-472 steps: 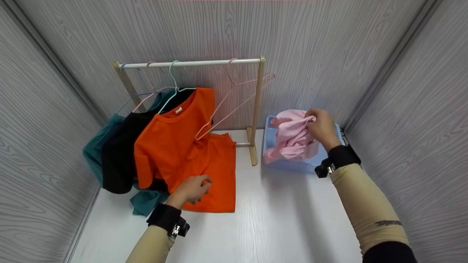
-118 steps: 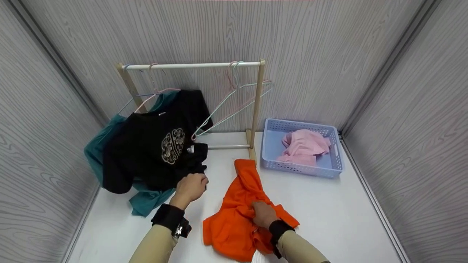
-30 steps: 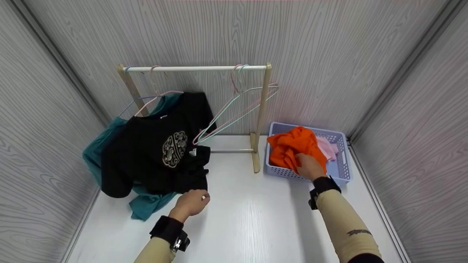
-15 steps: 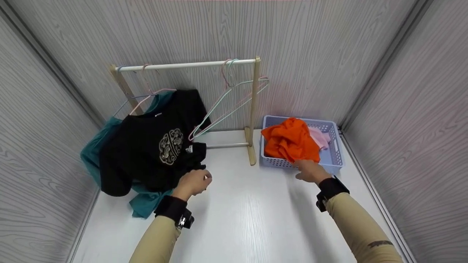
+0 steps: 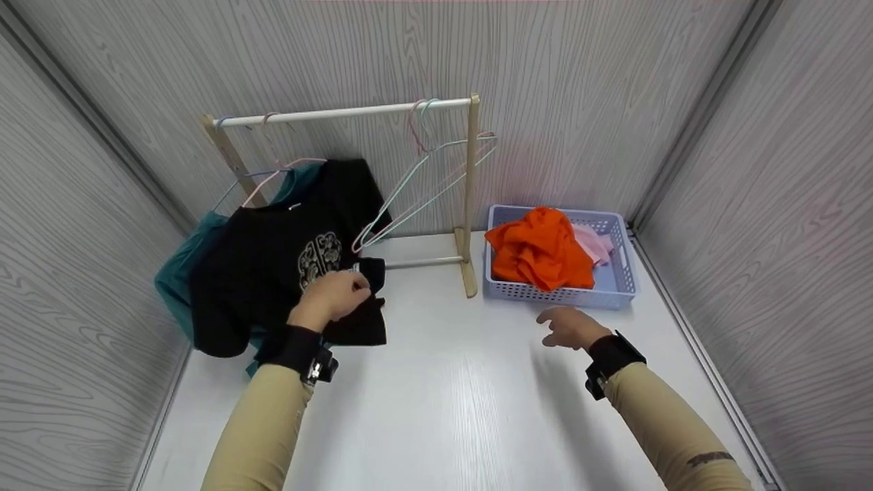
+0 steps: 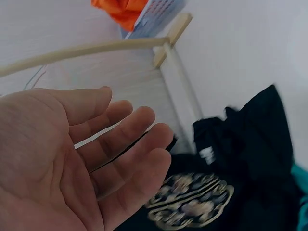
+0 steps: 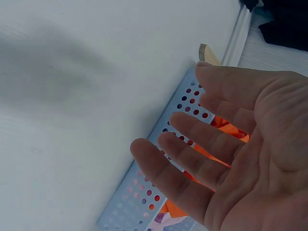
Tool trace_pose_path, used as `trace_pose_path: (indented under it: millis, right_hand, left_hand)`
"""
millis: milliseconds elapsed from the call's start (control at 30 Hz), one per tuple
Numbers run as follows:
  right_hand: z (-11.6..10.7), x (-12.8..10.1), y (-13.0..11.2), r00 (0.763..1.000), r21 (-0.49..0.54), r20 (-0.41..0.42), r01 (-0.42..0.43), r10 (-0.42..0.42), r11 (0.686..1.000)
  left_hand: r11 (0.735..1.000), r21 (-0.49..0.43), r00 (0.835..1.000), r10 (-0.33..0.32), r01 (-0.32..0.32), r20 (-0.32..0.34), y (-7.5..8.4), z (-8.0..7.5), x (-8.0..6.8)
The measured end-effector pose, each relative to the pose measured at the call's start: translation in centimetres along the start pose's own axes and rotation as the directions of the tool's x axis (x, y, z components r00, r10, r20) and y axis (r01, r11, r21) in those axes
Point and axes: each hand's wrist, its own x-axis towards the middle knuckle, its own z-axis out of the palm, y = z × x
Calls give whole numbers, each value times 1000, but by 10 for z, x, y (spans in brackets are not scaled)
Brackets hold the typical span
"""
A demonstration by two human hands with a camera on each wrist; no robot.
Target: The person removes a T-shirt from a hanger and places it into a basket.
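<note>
In the head view my left hand [image 5: 333,297] hovers in front of a black T-shirt [image 5: 273,266] with a gold printed emblem, hung on a pink hanger [image 5: 279,174]. The left wrist view shows its fingers [image 6: 130,178] loosely bent with nothing between them. My right hand [image 5: 571,329] is above the table, just in front of a light-blue basket [image 5: 607,298]. Its fingers [image 7: 178,178] are spread and bare in the right wrist view. Inside the basket lie a crumpled orange shirt [image 5: 545,252] and a pink garment [image 5: 592,244], partly covered by the orange one.
A small clothes rack [image 5: 470,184] with a white bar stands against the back wall. Two bare hangers, one mint-green [image 5: 402,179] and one pink, hang at its right end. A teal garment [image 5: 179,279] hangs behind the black T-shirt. Grey wood-grain walls enclose the white table [image 5: 436,395].
The orange shirt went from the rack into the basket, over the pink garment. My right hand has let go of it and drawn back. My left hand has moved up and left towards the black T-shirt.
</note>
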Motion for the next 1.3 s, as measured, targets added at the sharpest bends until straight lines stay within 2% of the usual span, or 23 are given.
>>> trace_pose_path:
  millis: [167,300,400,567,667,800,867,967,1100,1300]
  right_hand:
    - [4,-3,-5,1000,19,24,-3,2,1000]
    - [9,-5,-5,999,11,38,-17,17,1000]
    - [13,-7,-1,999,16,38,-40,39,999]
    - [19,-4,7,999,20,29,-42,41,999]
    - [20,-5,5,998,32,28,-59,58,998]
    - [22,-6,6,997,34,27,-68,68,997]
    - [24,-6,6,998,38,28,-65,64,997]
    - [27,-5,5,998,47,32,-60,59,997]
    - [31,-4,6,998,47,40,-58,56,997]
    - [36,-5,8,995,67,47,-90,87,994]
  left_hand:
    - [999,2,999,-33,33,-29,-15,-51,-10]
    - [997,-13,992,-75,74,-104,-38,-84,-22]
    - [991,-26,974,-134,131,-183,-54,-101,-25]
    - [970,-45,930,-242,239,-275,-81,-122,-29]
    - [957,-77,918,-289,279,-271,-95,-124,-30]
    - [947,-107,925,-319,303,-207,-102,-117,-27]
    - [946,-104,925,-323,307,-199,-102,-112,-25]
    - [948,-82,909,-318,308,-270,-98,-105,-21]
    - [950,-49,870,-303,309,-390,-90,-99,-13]
    - [947,-80,832,-311,310,-459,-84,-92,-6]
